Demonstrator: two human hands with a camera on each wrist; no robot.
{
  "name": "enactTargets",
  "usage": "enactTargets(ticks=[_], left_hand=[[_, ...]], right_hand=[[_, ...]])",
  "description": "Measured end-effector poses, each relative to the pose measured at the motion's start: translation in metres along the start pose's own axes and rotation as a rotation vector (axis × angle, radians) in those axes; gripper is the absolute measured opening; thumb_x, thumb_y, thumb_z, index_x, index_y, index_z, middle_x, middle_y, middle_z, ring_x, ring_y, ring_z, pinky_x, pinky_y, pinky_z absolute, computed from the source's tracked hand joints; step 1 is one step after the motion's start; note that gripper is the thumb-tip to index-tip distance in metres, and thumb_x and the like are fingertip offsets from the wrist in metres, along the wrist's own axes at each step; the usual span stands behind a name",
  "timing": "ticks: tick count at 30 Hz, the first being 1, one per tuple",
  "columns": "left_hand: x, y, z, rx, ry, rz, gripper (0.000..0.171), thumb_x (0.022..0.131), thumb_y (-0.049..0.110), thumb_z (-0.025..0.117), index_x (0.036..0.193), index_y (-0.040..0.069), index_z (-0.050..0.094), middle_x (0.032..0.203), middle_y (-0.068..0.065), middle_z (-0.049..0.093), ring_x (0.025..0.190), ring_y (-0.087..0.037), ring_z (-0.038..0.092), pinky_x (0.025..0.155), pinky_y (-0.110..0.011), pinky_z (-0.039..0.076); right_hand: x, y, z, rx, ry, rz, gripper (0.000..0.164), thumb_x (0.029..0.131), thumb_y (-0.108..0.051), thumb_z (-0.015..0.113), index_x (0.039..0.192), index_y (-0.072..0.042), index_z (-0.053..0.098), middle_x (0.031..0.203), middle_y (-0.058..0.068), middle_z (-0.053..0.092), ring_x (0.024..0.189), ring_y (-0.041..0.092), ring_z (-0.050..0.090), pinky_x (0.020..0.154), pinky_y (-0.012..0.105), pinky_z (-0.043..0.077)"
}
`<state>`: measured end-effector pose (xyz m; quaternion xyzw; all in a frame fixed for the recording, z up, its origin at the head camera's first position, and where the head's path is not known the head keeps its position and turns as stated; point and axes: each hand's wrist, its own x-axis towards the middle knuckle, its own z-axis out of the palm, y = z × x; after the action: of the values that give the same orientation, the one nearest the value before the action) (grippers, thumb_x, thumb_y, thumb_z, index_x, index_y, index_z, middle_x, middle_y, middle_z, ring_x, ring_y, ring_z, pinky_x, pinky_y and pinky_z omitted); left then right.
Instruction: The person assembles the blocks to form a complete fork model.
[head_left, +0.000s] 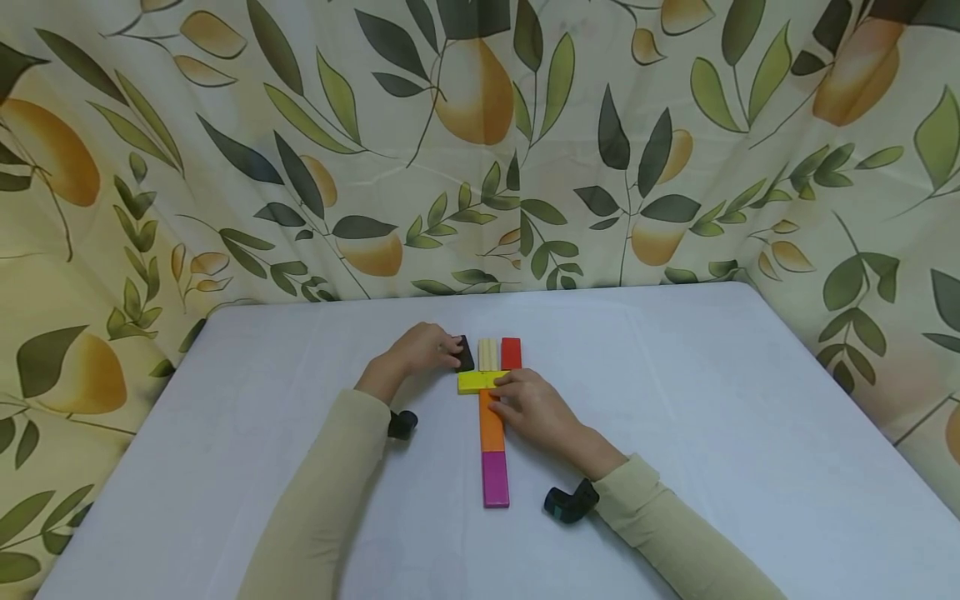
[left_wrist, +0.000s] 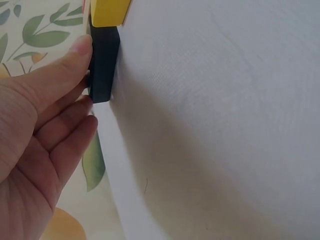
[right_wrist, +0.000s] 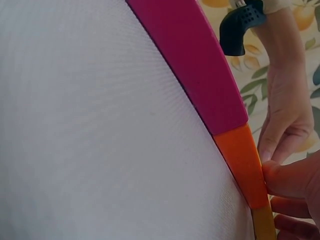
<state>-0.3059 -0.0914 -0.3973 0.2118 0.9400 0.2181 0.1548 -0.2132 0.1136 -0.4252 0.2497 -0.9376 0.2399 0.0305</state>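
Note:
A black block stands at the far left of a flat figure of coloured blocks, and my left hand pinches it between thumb and fingertips. In the left wrist view the black block touches or nearly touches the yellow block. My right hand rests on the figure from the right, fingers on the yellow block and thumb against the orange block. Above the yellow crosspiece lie a cream block and a red block. Nearest me, a magenta block meets the orange one.
White cloth covers the table around the figure. Behind it hangs a curtain with a leaf and fruit print. Each wrist wears a small black camera, the left one and the right one, both low over the cloth.

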Motion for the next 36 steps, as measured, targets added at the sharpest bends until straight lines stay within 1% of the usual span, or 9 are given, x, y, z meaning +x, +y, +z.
enactTargets(ticks=[4,12,17,22,30,36], left_hand=[[-0.0007,0.0000,-0.0001,0.007,-0.005,0.014,0.035,0.080,0.020,0.071,0.113,0.011,0.064,0.121,0.001,0.058,0.115,-0.021,0.050,0.096,-0.034,0.038],[-0.0015,-0.0009,-0.0012,-0.004,-0.017,0.021,0.035,0.080,0.020,0.071,0.113,0.011,0.065,0.121,0.001,0.058,0.114,-0.020,0.051,0.096,-0.034,0.038],[-0.0004,-0.0041,-0.0024,-0.024,-0.022,0.057,0.033,0.081,0.018,0.071,0.112,0.010,0.065,0.121,0.000,0.058,0.116,-0.021,0.050,0.096,-0.033,0.038],[0.0014,-0.0069,-0.0036,-0.031,-0.025,0.090,0.033,0.080,0.019,0.071,0.112,0.010,0.066,0.120,0.000,0.058,0.115,-0.020,0.050,0.094,-0.032,0.040],[0.0025,-0.0073,-0.0037,-0.076,-0.033,0.082,0.034,0.080,0.018,0.072,0.113,0.010,0.065,0.121,0.000,0.058,0.116,-0.019,0.050,0.095,-0.031,0.039],[0.0026,-0.0066,-0.0030,-0.084,-0.037,0.072,0.034,0.079,0.017,0.072,0.113,0.011,0.066,0.121,0.000,0.058,0.116,-0.019,0.050,0.092,-0.030,0.040]], right_hand=[[0.0004,-0.0002,0.0002,-0.002,-0.002,0.004,0.025,0.082,-0.025,0.070,0.102,-0.010,0.072,0.103,0.002,0.063,0.098,0.014,0.053,0.085,0.027,0.047],[0.0007,-0.0008,0.0002,0.004,0.000,0.001,0.024,0.082,-0.024,0.071,0.101,-0.009,0.073,0.102,0.002,0.063,0.098,0.015,0.053,0.085,0.026,0.047],[0.0009,-0.0007,-0.0002,-0.006,0.000,-0.008,0.024,0.082,-0.024,0.070,0.101,-0.009,0.073,0.103,0.002,0.063,0.098,0.015,0.053,0.085,0.027,0.047],[0.0010,-0.0009,-0.0005,-0.006,-0.004,0.005,0.024,0.082,-0.024,0.070,0.101,-0.009,0.073,0.103,0.002,0.063,0.099,0.015,0.053,0.086,0.027,0.047],[0.0010,-0.0012,-0.0008,-0.011,-0.009,0.007,0.024,0.082,-0.025,0.070,0.101,-0.010,0.073,0.103,0.002,0.063,0.100,0.015,0.053,0.086,0.028,0.047],[0.0005,-0.0008,-0.0010,-0.003,-0.011,0.006,0.025,0.083,-0.025,0.069,0.103,-0.010,0.072,0.104,0.002,0.063,0.100,0.015,0.053,0.085,0.028,0.047]])
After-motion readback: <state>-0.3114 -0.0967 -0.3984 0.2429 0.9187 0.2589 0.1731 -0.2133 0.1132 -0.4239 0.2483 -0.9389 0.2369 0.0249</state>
